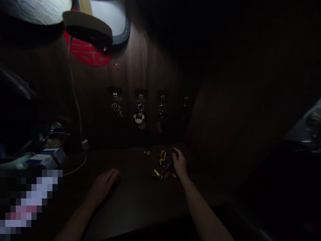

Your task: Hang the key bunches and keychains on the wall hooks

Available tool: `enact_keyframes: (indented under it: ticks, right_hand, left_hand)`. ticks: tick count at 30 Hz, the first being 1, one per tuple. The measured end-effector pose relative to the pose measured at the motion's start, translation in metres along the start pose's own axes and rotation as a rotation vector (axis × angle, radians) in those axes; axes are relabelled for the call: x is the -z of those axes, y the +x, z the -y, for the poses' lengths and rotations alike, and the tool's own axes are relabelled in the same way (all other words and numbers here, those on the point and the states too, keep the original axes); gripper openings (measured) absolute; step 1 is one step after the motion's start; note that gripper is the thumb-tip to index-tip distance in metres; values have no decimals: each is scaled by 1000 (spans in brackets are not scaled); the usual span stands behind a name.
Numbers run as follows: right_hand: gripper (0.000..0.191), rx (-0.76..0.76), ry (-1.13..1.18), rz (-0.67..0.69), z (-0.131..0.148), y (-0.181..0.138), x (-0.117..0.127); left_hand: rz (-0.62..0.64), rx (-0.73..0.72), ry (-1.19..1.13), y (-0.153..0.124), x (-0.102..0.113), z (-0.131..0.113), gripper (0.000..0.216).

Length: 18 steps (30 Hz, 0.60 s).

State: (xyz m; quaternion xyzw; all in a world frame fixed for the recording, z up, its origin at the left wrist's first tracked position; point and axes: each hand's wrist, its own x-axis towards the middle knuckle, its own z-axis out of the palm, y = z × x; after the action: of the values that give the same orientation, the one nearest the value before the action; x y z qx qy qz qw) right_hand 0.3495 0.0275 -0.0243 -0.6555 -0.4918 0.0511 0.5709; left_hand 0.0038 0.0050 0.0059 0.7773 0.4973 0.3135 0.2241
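A small dark pile [163, 167] with yellow and reddish parts lies on the dark tabletop [130, 204]; the low light hides what it is made of. At its right edge is my right hand [180, 164], fingers loosely curved and slightly apart, with nothing visible in them. Whether it touches the pile I cannot tell. My left hand [106, 181] rests on the tabletop to the left, well apart from the pile. Its fingers are curled in together, and no object shows in them.
Behind the pile, a keyring with a white mouse-shaped charm [138, 118] hangs among several hooks on the wooden panel. White and blue boxes [46, 159] stand at the left near a white cable [79, 120]. A round lamp head [87, 28] hangs above, before a red paper-cut [91, 55].
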Motion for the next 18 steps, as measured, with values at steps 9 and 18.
enact_keyframes:
  ticks: [9,18]
  right_hand:
    - [51,117,-484,430,28,-14,-9]
    - [51,252,-606,729,69,-27,-27]
  left_hand:
    - [57,-3,45,-1,0,-2,35]
    - [49,16,-11,-1,1,-5,36]
